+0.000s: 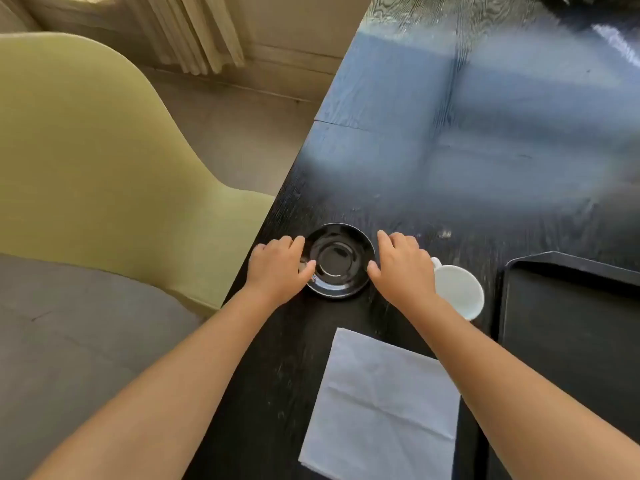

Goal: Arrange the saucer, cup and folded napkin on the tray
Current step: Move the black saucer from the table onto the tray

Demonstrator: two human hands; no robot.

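Observation:
A glossy black saucer [337,259] lies on the dark wooden table [450,150] near its left edge. My left hand [278,268] grips the saucer's left rim, thumb on top. My right hand [401,265] grips its right rim. A white cup [459,292] stands just right of my right hand, partly hidden by my wrist. A white napkin [377,407] lies flat on the table between my forearms. The black tray [571,327] sits at the right, with nothing visible on it.
A yellow-green chair [104,161] stands left of the table, close to its edge. Grey upholstery [69,341] fills the lower left. Curtains [194,32] hang at the back. The table's far part reflects pale light.

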